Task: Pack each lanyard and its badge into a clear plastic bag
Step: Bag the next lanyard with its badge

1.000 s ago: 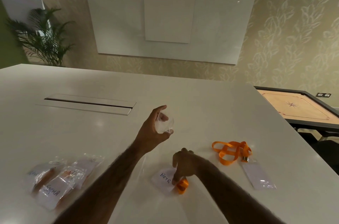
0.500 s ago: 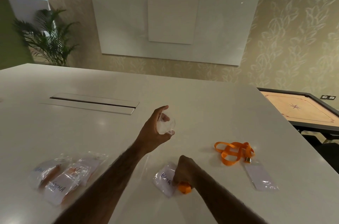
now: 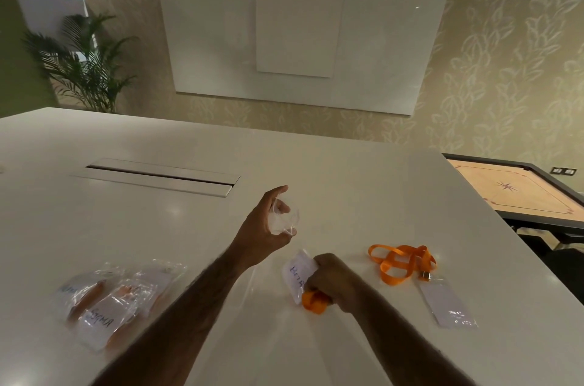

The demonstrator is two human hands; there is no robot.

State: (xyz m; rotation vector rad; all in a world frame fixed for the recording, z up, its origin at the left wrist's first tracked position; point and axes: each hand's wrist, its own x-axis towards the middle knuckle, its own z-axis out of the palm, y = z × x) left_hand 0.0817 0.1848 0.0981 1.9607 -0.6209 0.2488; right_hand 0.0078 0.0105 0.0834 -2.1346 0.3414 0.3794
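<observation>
L: my left hand (image 3: 262, 227) off the table (image 3: 189, 227), fingers curled round clear bag (image 3: 284, 220) | R: my right hand (image 3: 331, 278) fisted on bunched orange lanyard (image 3: 313, 302), on table, badge (image 3: 297, 273) touching | second lanyard (image 3: 401, 262) loose at right | packed bags (image 3: 107, 300) at left

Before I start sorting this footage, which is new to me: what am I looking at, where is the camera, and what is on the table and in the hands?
There is no machine here: a person works with bare hands, and every picture comes from one camera worn on the head, looking forward and down. The left hand holds up a clear plastic bag above the white table. The right hand grips a bunched orange lanyard with its badge. To the right lie a loose lanyard and second badge, unpacked. At the left lie filled bags.
</observation>
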